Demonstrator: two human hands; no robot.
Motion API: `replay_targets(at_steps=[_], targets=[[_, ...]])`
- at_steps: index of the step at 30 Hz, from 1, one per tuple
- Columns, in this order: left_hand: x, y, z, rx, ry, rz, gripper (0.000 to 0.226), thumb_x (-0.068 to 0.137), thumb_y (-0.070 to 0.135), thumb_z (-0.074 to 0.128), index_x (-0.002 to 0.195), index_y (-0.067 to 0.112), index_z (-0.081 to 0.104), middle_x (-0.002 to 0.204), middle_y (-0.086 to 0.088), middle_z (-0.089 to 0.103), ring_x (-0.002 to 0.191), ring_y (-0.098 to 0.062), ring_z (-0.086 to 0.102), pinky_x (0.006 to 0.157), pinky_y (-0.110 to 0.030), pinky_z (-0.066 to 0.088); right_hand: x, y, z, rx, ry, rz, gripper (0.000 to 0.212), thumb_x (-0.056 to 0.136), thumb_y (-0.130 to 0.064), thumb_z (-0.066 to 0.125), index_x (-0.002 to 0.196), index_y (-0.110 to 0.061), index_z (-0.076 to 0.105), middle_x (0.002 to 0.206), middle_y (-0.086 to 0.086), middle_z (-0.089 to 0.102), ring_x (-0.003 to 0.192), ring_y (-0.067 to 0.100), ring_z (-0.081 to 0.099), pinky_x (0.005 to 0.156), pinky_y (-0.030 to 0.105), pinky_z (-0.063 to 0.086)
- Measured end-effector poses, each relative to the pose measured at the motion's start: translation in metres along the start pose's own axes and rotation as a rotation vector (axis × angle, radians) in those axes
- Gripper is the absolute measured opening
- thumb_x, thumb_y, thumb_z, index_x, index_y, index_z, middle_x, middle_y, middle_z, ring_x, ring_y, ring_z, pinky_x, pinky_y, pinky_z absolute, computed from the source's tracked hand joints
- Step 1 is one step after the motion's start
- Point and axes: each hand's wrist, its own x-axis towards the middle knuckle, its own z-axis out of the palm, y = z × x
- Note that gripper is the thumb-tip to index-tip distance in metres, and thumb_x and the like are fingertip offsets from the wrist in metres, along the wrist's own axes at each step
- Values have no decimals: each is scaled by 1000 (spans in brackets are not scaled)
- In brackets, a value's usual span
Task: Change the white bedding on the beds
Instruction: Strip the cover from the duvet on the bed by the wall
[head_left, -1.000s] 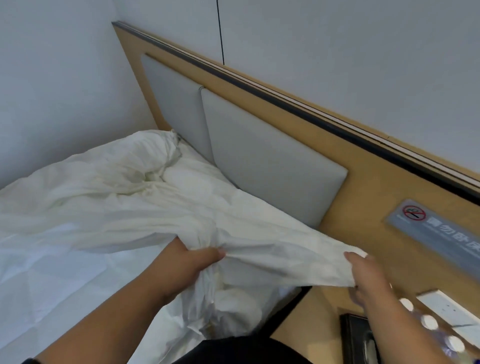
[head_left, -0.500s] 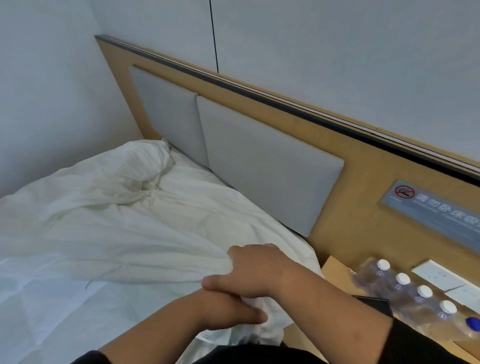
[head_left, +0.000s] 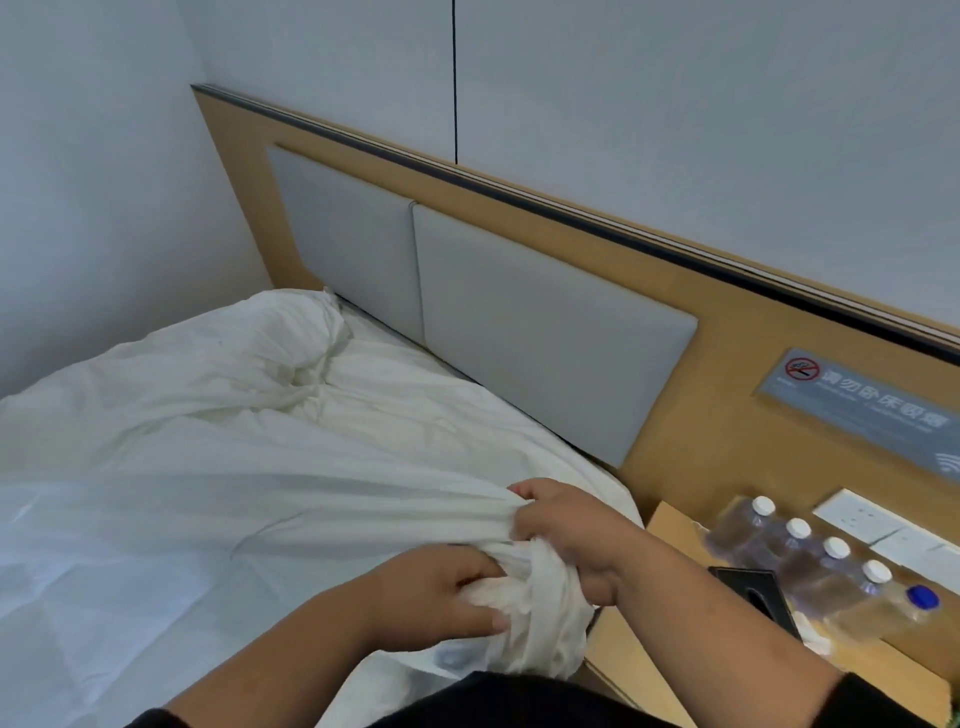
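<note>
Both hands now bunching white sheet (head_left: 270, 467), left hand (head_left: 441, 597) and right hand (head_left: 571, 535) gripping it, wooden headboard (head_left: 727, 415) behind

Soft even cool light, faint shadows, slight blur, wide-angle bending at edges

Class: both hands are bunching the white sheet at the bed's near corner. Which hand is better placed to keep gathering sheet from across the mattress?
Probably the left hand. It grips the crumpled white cotton sheet on the mattress side, while the right hand holds the bunch beside the wooden bedside table.
</note>
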Motion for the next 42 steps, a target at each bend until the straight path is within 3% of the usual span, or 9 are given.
replay_targets(at_steps=[6, 9, 16, 20, 23, 28, 32, 37, 42], targets=[[-17, -12, -14, 490, 366, 330, 39, 87, 48, 56, 125, 38, 56, 110, 23, 53, 102, 3, 51, 93, -21, 43, -22, 14, 11, -712, -20, 52, 70, 65, -33, 87, 126, -26, 53, 122, -4, 66, 110, 18, 63, 95, 37, 52], [-7, -17, -8, 750, 289, 286, 88, 75, 59, 62, 152, 32, 26, 145, 9, 39, 134, -16, 38, 118, -38, 28, -27, 20, 29, -1109, 126, -73, 31, 78, -26, 70, 105, -20, 56, 100, -4, 63, 94, 19, 62, 76, 30, 50], [29, -3, -7, 676, 44, 60, 20, 91, 39, 52, 108, 27, 53, 94, 8, 65, 84, -17, 58, 71, -32, 46, -29, 46, 36, -1211, 364, -102, 42, 84, -34, 66, 117, -21, 44, 90, -2, 58, 79, 19, 57, 55, 30, 38], [28, 25, -17, 803, -106, 31, 29, 80, 53, 66, 87, 26, 58, 82, 7, 61, 82, -18, 61, 70, -32, 46, -16, 55, 31, -1189, 432, -97, 5, 89, -26, 52, 87, -25, 56, 83, -6, 57, 77, 17, 55, 58, 28, 38], [28, 22, -23, 776, -28, 129, 27, 80, 48, 69, 91, 26, 57, 90, 7, 56, 87, -16, 54, 75, -31, 45, -13, 52, 24, -1027, 447, -190, 29, 92, -20, 47, 64, -24, 40, 68, -8, 45, 61, 9, 41, 52, 23, 29], [37, -10, -16, 559, -12, 185, 39, 76, 40, 71, 106, 23, 54, 108, 8, 57, 100, -15, 54, 92, -27, 42, -22, 52, 31, -623, 244, -259, 25, 86, -29, 69, 67, -33, 53, 69, -14, 55, 65, 2, 51, 58, 14, 38], [39, -18, -17, 485, 37, 106, 20, 89, 32, 54, 100, 26, 39, 82, 8, 55, 77, -16, 56, 60, -27, 40, -21, 49, 30, -425, 196, -231, 22, 77, -23, 75, 92, -32, 63, 90, -12, 65, 82, 3, 59, 71, 18, 47], [45, -13, -27, 739, -53, 24, 14, 90, 27, 48, 104, 25, 53, 88, 7, 55, 82, -17, 55, 68, -30, 42, -9, 50, 22, -1112, 204, 35, 38, 83, -30, 67, 116, -22, 52, 105, -1, 60, 95, 18, 59, 73, 30, 48], [47, -8, -26, 717, -74, 23, 12, 92, 18, 44, 88, 28, 49, 88, 6, 50, 83, -17, 52, 72, -29, 42, 10, 56, 17, -1068, 306, -62, 15, 95, -26, 52, 80, -28, 53, 86, -7, 56, 84, 16, 54, 67, 23, 39]])
